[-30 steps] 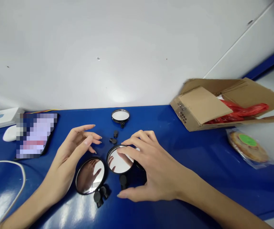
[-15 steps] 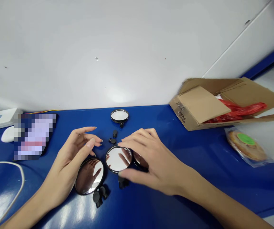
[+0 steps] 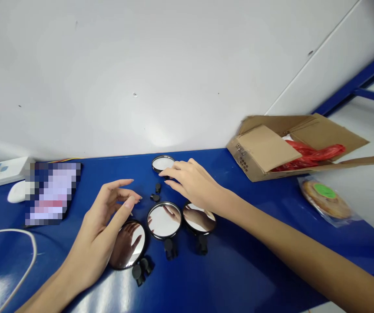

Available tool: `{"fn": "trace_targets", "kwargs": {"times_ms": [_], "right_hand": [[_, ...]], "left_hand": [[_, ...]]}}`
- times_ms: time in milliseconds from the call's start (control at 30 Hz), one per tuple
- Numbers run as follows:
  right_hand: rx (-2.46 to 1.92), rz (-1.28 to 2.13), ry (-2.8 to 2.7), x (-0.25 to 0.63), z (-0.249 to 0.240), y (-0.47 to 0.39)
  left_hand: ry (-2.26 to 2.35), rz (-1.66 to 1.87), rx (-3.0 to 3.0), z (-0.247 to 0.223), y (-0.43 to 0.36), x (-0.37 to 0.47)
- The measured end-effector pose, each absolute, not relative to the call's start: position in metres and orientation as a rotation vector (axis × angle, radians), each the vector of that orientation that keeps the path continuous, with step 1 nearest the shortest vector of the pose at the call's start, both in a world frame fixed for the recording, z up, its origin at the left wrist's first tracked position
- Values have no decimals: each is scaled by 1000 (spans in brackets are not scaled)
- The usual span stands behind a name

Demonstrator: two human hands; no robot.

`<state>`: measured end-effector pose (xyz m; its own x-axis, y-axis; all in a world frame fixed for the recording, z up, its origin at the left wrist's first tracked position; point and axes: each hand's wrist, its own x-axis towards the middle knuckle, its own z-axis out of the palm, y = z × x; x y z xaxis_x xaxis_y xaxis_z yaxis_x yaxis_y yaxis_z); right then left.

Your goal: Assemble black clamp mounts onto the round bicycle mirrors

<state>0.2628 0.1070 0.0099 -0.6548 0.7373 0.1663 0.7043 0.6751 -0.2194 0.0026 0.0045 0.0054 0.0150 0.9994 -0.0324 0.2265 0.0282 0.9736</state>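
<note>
Several round black-rimmed mirrors lie on the blue table. My left hand (image 3: 104, 232), open with fingers loosely curved and nothing in it, hovers over the left mirror (image 3: 130, 248) and hides part of its edge. A middle mirror (image 3: 163, 220) and a right mirror (image 3: 200, 218) lie face up, black clamp mounts (image 3: 170, 249) at their near edges. My right hand (image 3: 195, 180) has its fingers apart at the right edge of the far mirror (image 3: 163, 163), covering that mirror's near side. Two small black clamp pieces (image 3: 157, 192) rest between the far and middle mirrors.
At the back right stands an open cardboard box (image 3: 261, 148) with a red plastic bag (image 3: 310, 154) inside. A wrapped round pastry (image 3: 328, 200) is in front of it. A blurred phone-like screen (image 3: 53, 191), a white mouse (image 3: 20, 191) and a white cable (image 3: 32, 248) are on the left.
My right hand has moved away from the middle mirror to the far mirror, uncovering the right mirror and its clamp. My left hand has stayed almost in place. The view has shifted slightly.
</note>
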Motion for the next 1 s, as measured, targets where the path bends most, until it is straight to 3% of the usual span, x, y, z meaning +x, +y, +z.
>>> {"fn": "trace_targets", "kwargs": {"times_ms": [367,533,633,867,1000], "right_hand": [[-1077,269,-2402,269,8,108],[-658,259,-2446,266,23,91],[-486,242,-2545,261,33,82],[-619,867,-2163,264,34,93],[-822,670,-2307,272,21,105]], "left_hand": [[1415,1055,1406,9,7,-1],[1170,1134,1111,5,15,-6],[991,1009,910,9,18,-6],[1090,1022,793,18,18,-4],[1200,1100,708,17,21,-3]]}}
